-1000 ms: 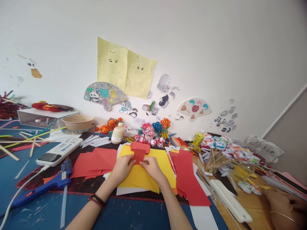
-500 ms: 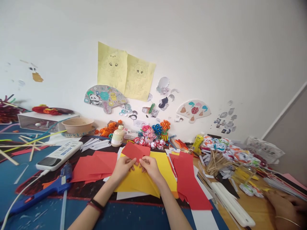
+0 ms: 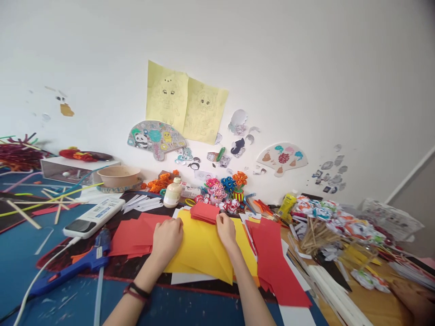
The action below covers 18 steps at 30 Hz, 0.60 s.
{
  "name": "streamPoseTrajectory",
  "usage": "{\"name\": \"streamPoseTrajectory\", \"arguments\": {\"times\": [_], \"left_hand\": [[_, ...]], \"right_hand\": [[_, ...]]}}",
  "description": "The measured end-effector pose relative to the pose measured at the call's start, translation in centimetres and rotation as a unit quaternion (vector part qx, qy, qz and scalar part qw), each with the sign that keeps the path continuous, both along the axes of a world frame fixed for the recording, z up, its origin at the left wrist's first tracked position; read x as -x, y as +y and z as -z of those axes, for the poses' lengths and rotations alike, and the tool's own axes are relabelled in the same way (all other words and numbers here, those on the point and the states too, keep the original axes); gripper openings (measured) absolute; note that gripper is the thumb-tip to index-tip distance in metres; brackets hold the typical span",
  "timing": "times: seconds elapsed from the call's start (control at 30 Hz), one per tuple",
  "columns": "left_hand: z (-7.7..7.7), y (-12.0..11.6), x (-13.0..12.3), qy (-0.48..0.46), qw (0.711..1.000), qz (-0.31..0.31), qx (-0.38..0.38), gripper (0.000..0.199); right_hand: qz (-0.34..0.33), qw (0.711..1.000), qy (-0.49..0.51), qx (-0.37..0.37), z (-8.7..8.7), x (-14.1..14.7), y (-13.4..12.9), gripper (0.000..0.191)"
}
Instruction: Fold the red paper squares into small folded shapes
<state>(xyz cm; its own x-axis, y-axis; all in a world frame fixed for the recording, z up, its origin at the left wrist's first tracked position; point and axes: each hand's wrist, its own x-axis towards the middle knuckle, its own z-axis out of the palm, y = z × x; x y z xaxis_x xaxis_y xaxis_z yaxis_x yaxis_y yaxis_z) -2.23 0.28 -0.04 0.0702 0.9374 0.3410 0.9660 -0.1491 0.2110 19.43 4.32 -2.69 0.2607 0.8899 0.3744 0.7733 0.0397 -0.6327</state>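
My right hand (image 3: 226, 230) is closed, its thumb and fingers at the right edge of a small stack of red paper (image 3: 205, 212). The red stack lies over the far part of large yellow sheets (image 3: 200, 249). At the left side of the yellow sheets is my left hand (image 3: 167, 237), apart from the red stack. Its fingers are curled in, and their tips are hidden, so what they hold, if anything, does not show. More red sheets (image 3: 132, 235) lie left of that hand, and longer red strips (image 3: 272, 253) lie to the right.
A blue glue gun (image 3: 81, 267) and a white power strip (image 3: 93, 219) with a cable lie on the left. Behind stand a glue bottle (image 3: 173, 194), a bowl (image 3: 118, 175) and pipe-cleaner flowers (image 3: 217, 188). Wooden sticks (image 3: 317, 233) and another person's hand (image 3: 413, 294) are right.
My hands, together at the red paper before, have moved apart. The left hand has gone to the yellow sheets' left side; the right stays by the red paper. The view has shifted slightly left.
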Motion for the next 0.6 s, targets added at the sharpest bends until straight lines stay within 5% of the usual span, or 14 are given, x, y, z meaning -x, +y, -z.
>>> {"name": "streamPoseTrajectory", "arguments": {"times": [0.13, 0.3, 0.6], "left_hand": [[0.8, 0.1, 1.2, 0.091, 0.994, -0.048, -0.048, 0.026], [1.2, -0.2, 1.6, 0.130, 0.989, -0.071, -0.017, 0.029], [0.4, -0.5, 0.8, 0.106, 0.993, -0.050, -0.002, 0.028]], "right_hand": [[0.009, 0.996, -0.085, -0.011, 0.6, 0.3, -0.1, 0.027], [0.051, 0.991, -0.118, -0.043, 0.5, 0.0, -1.2, 0.020], [-0.019, 0.992, -0.084, -0.089, 0.1, 1.2, -2.9, 0.019]]}}
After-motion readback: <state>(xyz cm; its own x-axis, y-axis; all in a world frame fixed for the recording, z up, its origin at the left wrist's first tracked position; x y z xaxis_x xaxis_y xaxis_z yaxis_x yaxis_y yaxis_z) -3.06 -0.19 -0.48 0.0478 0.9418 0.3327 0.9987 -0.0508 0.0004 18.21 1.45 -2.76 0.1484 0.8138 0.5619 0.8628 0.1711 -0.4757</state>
